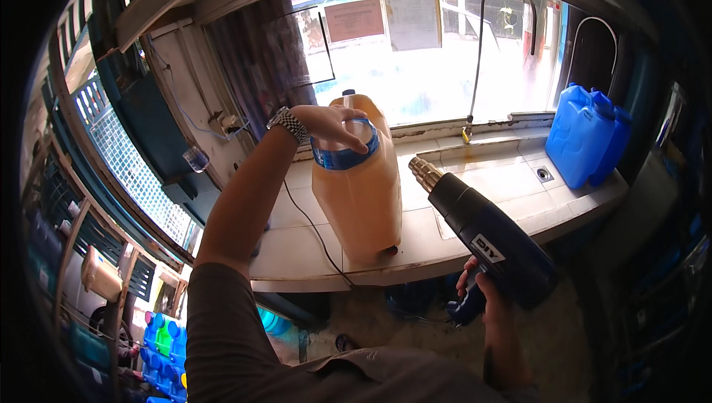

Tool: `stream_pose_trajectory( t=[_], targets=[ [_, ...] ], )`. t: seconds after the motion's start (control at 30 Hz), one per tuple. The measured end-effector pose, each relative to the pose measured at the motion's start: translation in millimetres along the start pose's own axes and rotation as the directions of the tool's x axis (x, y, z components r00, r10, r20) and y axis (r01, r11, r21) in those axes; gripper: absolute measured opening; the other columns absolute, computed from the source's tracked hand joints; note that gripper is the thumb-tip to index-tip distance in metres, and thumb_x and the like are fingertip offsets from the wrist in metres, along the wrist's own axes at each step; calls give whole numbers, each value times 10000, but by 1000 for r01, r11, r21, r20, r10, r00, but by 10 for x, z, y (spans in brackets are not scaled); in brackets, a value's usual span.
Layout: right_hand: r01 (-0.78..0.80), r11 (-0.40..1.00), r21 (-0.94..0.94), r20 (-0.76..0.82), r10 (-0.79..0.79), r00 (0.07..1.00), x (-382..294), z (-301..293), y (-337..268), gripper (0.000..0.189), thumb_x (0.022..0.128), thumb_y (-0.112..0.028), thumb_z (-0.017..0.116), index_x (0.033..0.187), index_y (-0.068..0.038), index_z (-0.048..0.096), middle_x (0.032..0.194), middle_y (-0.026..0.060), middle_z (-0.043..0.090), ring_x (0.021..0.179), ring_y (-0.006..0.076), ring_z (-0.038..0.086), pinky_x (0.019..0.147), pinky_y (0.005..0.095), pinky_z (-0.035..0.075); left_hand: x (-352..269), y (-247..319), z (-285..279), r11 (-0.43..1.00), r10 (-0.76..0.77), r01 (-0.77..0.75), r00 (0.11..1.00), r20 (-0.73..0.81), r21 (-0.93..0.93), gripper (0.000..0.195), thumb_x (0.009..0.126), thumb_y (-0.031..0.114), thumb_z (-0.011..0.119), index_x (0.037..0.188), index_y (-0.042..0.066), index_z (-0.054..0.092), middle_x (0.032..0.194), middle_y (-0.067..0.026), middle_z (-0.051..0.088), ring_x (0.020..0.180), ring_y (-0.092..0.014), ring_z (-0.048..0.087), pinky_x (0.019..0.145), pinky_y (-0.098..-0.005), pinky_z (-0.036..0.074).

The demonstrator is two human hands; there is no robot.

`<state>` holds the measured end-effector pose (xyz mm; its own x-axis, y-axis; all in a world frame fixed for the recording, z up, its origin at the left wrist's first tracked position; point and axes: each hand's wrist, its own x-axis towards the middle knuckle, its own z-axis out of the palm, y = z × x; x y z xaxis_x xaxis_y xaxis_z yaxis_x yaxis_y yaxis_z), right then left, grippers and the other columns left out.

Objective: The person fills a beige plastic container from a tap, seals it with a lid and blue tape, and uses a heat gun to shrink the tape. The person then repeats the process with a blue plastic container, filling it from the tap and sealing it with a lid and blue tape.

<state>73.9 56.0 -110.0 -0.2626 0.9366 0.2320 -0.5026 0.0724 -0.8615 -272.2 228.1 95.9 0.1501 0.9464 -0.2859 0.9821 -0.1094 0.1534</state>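
Observation:
A large translucent orange-tan plastic container (356, 208) stands upright on the white-tiled counter (295, 236). My left hand (334, 125) rests on its wide top opening, fingers spread over the lid area, which has a blue band (346, 155) around it. Whether the fingers grip the lid is hard to tell. Behind, a small dark cap (349, 92) tops a spout on the container. In my right hand (479, 286) is a dark blue heat gun (489, 242), held by its handle. Its metal nozzle (425, 174) points up and left towards the container, without touching it.
Blue jerrycans (581, 136) stand at the right end of the counter, beside a recessed tiled basin with a drain (544, 174). A curved tap pipe (477, 64) rises before the window. A black cord (317, 230) crosses the counter left of the container. Shelves and more jugs (164, 353) are at left.

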Motion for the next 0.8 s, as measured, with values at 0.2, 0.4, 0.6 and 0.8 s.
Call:
stream_pose_trajectory(
  t=[0.2, 0.4, 0.6, 0.8],
  targets=[
    [-10, 1000, -1, -8, 10, 1000, -35, 37, -8, 445, 795, -327, 691, 1045, -6, 512, 926, 99, 534, 678, 208, 617, 546, 321, 499, 104, -550, 294, 669, 109, -310, 940, -323, -675, 975, 813, 736, 447, 1457, 34, 236, 1465, -259, 258, 1329, -345, 358, 1037, -420, 398],
    [-45, 999, 0, 57, 44, 997, -123, 97, -31, 409, 837, -312, 679, 1063, -5, 531, 750, 100, 593, 668, 179, 609, 598, 310, 500, 149, -654, 961, 42, 23, -588, 809, -587, -808, 972, 844, 754, 341, 1440, -4, 216, 1349, -223, 444, 1246, -271, 470, 1052, -378, 377],
    [-22, 998, -65, 74, 27, 997, -157, 158, -31, 436, 826, -325, 684, 1077, -1, 535, 799, 109, 617, 680, 181, 614, 614, 309, 499, -55, -500, 1129, 112, -114, -650, 743, -660, -751, 1026, 814, 796, 312, 1452, 0, 212, 1384, -215, 418, 1310, -265, 391, 1096, -372, 283],
    [0, 986, -168, 86, 15, 996, -141, 199, -68, 391, 847, -273, 634, 1105, 4, 535, 787, 106, 615, 714, 176, 610, 647, 300, 497, -141, -439, 1237, 205, -181, -677, 684, -707, -707, 1072, 792, 827, 259, 1477, 14, 118, 1410, -217, 390, 1363, -273, 310, 1136, -389, 186]
  ],
)
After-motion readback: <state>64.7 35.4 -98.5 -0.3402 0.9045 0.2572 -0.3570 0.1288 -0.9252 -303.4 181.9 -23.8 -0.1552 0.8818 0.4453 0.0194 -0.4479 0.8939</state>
